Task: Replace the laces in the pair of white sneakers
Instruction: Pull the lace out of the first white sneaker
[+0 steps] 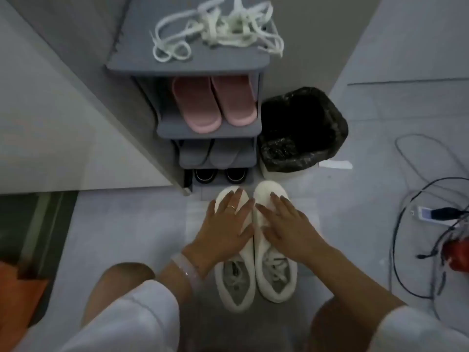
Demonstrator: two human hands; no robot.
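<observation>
The 2 white sneakers stood side by side on the floor (114,224) just in front of the shoe rack (187,63), toes toward it: the left sneaker (234,288) and the right sneaker (275,275), both with laces showing near the collar. A loose heap of pale laces (218,29) lay on the rack's top shelf, well apart from the shoes. The uppers looked soft and knit-like, so they would likely be light, would give under pressure and could slide on the smooth floor; a firmer hold would probably be at the heel collar or along the sole edge, while the laces themselves, limp and thin, would call for a fingertip pinch at the ends. The left hand (225,224) lay flat on the left sneaker's forefoot, fingers spread and straight, grasping nothing. The right hand (284,224) rested likewise on the right sneaker, its grip released, only pressing the toe area.
</observation>
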